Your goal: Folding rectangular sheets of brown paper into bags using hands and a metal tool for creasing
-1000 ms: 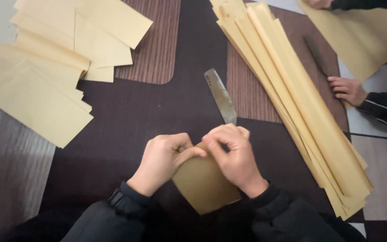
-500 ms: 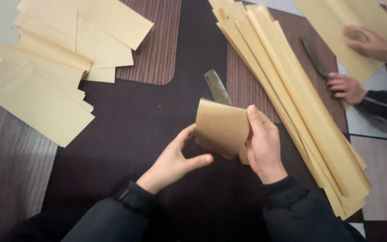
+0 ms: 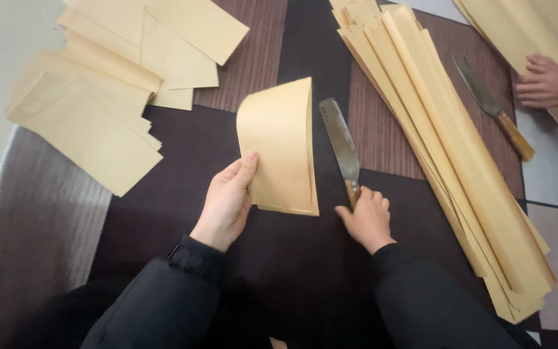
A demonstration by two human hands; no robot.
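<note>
Right now the folded tan paper [image 3: 279,145] stands up off the dark striped mat [image 3: 163,161], near centre, fold edge on the right, open side bulging left. L hand [image 3: 226,203] holds it at the lower left edge: thumb pressed on the front face, fingers behind, so a closed pinch on the sheet. R hand [image 3: 368,218] sits just right of the paper's bottom corner, fingers curled round the wooden handle of a knife [image 3: 340,143]; the blade runs up and away, alongside the fold, very close to it but can't tell if touching. Both arms in black sleeves.

Further out: a loose pile of folded tan sheets [image 3: 98,110] lies upper left, overlapping, partly off the mat onto a grey surface. To the right, a long stack of tan paper strips [image 3: 460,168] runs diagonally from top centre to lower right.

Beyond that, top right, a 2nd knife [image 3: 492,106] w/ wooden handle lies on the mat beside the strips. Another person's hand [image 3: 547,83] rests on more tan paper [image 3: 524,26] there, near that knife's handle but apart.
</note>
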